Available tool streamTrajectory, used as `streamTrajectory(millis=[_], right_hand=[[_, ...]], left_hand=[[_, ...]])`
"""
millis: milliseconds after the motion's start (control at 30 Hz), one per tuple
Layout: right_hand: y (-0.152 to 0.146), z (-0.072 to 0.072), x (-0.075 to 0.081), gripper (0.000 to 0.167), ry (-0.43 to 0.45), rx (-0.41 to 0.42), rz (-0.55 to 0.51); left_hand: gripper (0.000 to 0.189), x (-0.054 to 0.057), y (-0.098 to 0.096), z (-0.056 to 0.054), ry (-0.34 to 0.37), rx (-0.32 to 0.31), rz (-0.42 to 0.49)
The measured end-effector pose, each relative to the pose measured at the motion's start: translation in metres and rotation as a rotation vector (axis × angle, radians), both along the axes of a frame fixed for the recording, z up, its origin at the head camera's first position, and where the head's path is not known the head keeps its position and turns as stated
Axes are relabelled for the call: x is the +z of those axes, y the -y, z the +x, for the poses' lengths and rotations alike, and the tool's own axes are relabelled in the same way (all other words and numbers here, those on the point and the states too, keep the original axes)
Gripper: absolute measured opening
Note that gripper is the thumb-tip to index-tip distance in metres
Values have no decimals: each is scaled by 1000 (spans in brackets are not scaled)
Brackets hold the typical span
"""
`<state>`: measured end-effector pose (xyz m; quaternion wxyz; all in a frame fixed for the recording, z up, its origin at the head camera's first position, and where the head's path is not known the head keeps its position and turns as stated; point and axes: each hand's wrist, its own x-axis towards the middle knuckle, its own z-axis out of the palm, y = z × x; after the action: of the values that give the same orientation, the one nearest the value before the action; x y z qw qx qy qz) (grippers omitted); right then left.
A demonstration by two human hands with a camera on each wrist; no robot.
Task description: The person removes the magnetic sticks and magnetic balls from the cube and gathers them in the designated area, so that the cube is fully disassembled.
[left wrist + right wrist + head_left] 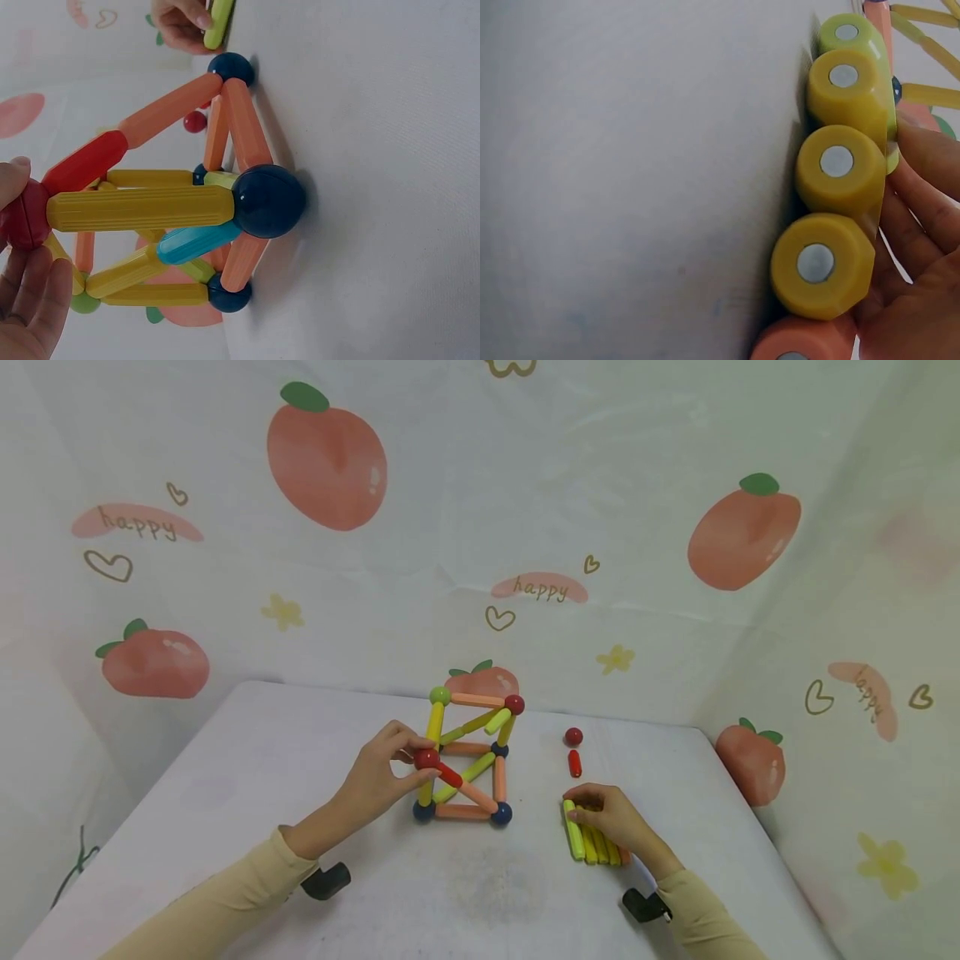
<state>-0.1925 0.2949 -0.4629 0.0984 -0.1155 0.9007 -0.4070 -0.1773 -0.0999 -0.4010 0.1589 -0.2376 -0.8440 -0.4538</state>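
Pinching a red ball [427, 760] with the thumb and fingertips of the left hand [378, 772], right at the near left top corner of a stick-and-ball frame [468, 748] standing mid-table. Touching that same ball: an upright yellow rod [142, 208] coming up from a dark blue ball [423, 811] below, plus a short red rod [450, 775], running end to end into an orange rod [478, 797] and sloping down to another blue ball [501, 813] at the near right.

Looking further back, got a green ball [440, 696] and a second red ball [514, 704] up top, joined by an orange crossbar [477, 700]. Also spotting a lime stick [497, 721] angled off just under that second red one. Seeing a short teal rod [196, 244] too, only from the left wrist, end to end with a yellow one.

Gripping with the right hand [618, 822] as well, thumb and fingers on a lime rod [573, 835] at the left end of a row lying side by side on the white table [480, 893]. Next along, yellow rods [814, 259], then an orange one, with silver discs [836, 161] on the ends.

Behind that row, to the right of the frame: a loose red ball [573, 737] with a loose red rod [575, 763] just beside it. Wearing beige sleeves [247, 885], by the way.
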Motion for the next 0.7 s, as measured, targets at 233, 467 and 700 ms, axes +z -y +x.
streamTrajectory(millis=[233, 467, 700], right_hand=[[0, 1, -1, 27, -8, 9, 8], [0, 1, 0, 28, -11, 14, 24], [7, -5, 17, 27, -22, 32, 80]], left_hand=[[37, 0, 0, -1, -3, -4, 2], [36, -1, 0, -1, -2, 3, 1], [37, 0, 0, -1, -3, 1, -3]])
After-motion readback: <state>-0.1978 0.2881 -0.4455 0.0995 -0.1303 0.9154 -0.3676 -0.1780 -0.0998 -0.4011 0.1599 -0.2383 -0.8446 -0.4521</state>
